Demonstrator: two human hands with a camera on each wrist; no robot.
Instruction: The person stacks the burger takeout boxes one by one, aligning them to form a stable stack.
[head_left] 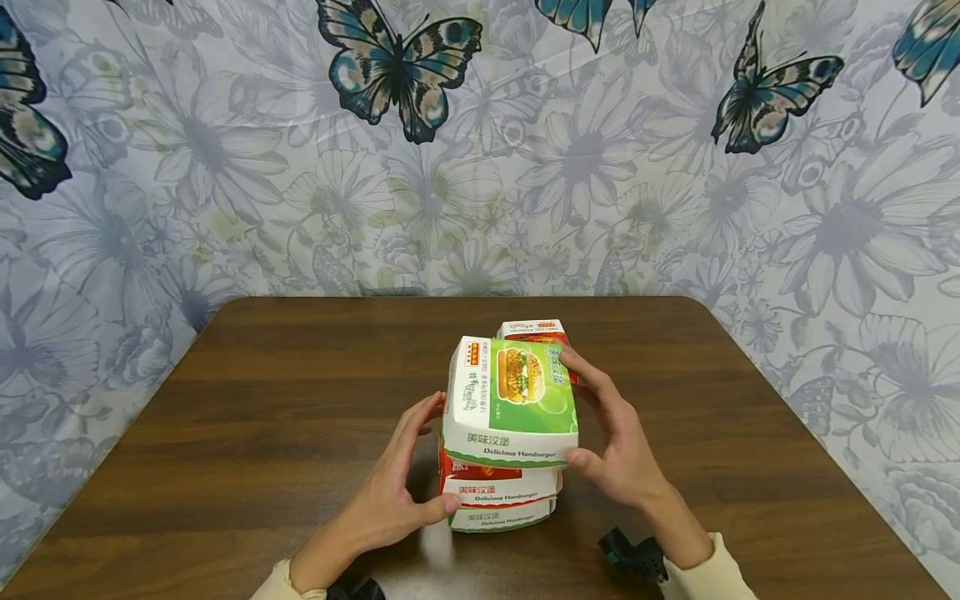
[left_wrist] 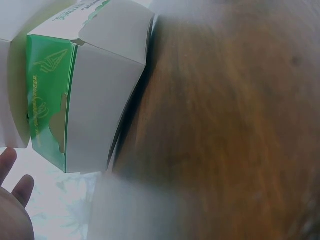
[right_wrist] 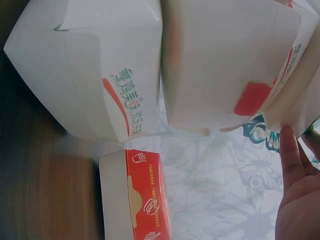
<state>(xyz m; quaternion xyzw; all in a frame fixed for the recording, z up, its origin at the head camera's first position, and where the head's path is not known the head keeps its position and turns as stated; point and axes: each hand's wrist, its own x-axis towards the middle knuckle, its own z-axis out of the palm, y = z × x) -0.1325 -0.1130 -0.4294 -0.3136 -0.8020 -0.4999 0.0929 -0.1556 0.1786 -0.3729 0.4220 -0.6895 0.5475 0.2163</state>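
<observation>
We see a dark brown, wood-grained table (head_left: 285, 417) with rounded far corners. Behind it spreads a pale grey-and-white floral backdrop (head_left: 442, 208) with touches of green. On it we find printed butterflies in teal, black and cream: one above the table's far edge (head_left: 397, 71), one toward the right (head_left: 761, 96), others cut off by the view's borders.

Both your arms reach in from the near side, the pale sleeves (head_left: 716, 575) ending by the wrists (head_left: 671, 525). Your left hand (head_left: 393, 487) has its fingers (head_left: 416, 423) pointing forward, gently bent, with the thumb (head_left: 441, 507) spread well away from them and turned inward. Your right hand (head_left: 622, 433) reaches a little farther forward, gripping between thumb and fingers, the index finger (head_left: 594, 372) stretched forward and inward. Your hands face each other, well apart.
</observation>
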